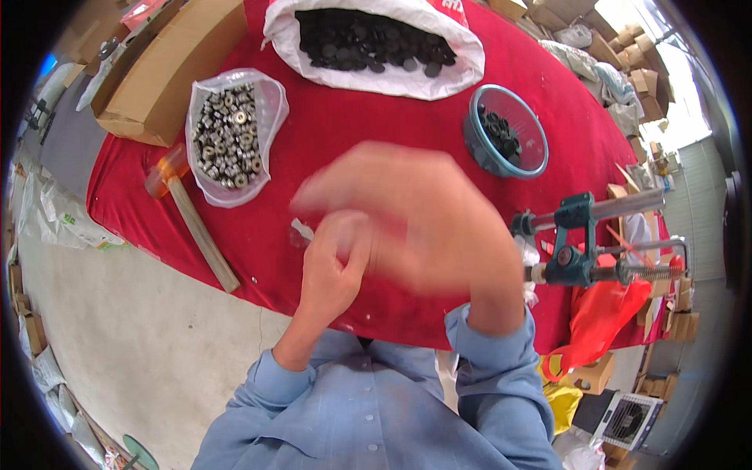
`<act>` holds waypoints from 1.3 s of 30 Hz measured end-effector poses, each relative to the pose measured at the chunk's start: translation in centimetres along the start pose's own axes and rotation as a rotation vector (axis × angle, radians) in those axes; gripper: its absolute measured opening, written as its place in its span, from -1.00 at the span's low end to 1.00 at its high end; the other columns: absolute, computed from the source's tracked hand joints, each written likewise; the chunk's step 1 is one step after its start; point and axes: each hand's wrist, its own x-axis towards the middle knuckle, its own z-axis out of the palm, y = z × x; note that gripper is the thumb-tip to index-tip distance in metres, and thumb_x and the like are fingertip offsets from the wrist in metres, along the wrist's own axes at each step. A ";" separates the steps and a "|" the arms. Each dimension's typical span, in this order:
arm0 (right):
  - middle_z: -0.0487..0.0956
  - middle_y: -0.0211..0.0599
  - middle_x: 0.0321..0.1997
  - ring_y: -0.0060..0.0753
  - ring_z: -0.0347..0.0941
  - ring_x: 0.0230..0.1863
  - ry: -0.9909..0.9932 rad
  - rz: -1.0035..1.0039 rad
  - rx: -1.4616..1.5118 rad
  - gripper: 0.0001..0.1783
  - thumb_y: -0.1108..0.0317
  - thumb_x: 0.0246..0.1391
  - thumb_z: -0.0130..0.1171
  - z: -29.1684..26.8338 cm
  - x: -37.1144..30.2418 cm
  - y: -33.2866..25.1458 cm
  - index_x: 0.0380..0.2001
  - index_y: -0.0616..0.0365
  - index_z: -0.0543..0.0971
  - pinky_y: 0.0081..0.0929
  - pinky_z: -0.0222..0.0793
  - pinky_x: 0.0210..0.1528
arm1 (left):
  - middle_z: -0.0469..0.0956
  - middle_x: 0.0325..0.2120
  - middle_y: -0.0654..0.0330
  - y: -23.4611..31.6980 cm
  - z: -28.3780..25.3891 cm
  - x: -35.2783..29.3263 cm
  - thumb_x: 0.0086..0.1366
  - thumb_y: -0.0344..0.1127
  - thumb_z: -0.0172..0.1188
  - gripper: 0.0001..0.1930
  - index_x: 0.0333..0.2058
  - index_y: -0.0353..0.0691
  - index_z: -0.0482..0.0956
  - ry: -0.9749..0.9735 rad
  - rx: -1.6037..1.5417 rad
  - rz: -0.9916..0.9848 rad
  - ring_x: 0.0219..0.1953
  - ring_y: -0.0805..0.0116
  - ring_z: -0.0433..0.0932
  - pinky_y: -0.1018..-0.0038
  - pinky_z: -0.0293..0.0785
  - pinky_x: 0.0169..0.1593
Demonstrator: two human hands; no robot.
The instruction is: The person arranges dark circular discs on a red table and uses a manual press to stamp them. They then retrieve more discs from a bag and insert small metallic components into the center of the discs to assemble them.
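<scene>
Over the red cloth, my left hand [333, 262] is closed with its thumb bent in; what its fingers hold, if anything, is hidden. My right hand [431, 215] passes above and beside it, smeared by motion, so its grip cannot be read. A small piece of clear and white plastic [301, 230] lies just left of my left hand. Farther left, an open plastic bag [272, 117] holds many small metal bearing-like rings [227, 141]. At the far side a white sack [376, 86] is spread open with black round discs [368, 43] in it. A blue plastic basket [476, 145] contains black parts [500, 131].
A hammer [202, 231] with an orange head lies near the left table edge. Behind it sits a long cardboard box [168, 70]. On the right stands a green metal clamp-like fixture [574, 239] with steel rods, beside a red bag [603, 313]. The red cloth [352, 117] covers the table.
</scene>
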 end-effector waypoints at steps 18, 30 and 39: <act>0.43 0.30 0.31 0.44 0.30 0.33 1.002 0.532 -0.897 -0.37 0.04 0.14 0.32 -10.3 11.1 40.0 0.21 0.16 0.60 0.18 0.22 0.42 | 0.30 0.25 -0.47 -12.3 5.1 35.6 0.39 -0.29 0.16 -0.48 0.24 -0.48 0.45 0.408 0.519 0.057 0.25 -0.40 0.38 -0.04 0.31 0.35; 0.42 0.14 0.33 0.39 0.30 0.31 0.795 0.478 -0.696 -0.47 0.03 0.19 0.27 -8.0 12.1 38.4 0.17 -0.01 0.65 0.31 0.29 0.30 | 0.37 0.26 -0.16 -11.7 8.3 36.4 0.41 -0.06 0.16 -0.47 0.30 -0.04 0.53 0.265 0.725 0.028 0.29 -0.30 0.33 -0.27 0.21 0.32; 0.39 0.12 0.37 0.34 0.34 0.30 0.750 0.428 -0.653 -0.47 -0.03 0.14 0.28 -6.9 12.9 37.5 0.13 -0.08 0.71 0.33 0.31 0.27 | 0.59 0.22 0.06 -11.1 8.3 37.5 0.44 0.01 0.15 -0.57 0.22 0.17 0.66 0.166 0.822 0.108 0.22 -0.28 0.43 -0.13 0.38 0.29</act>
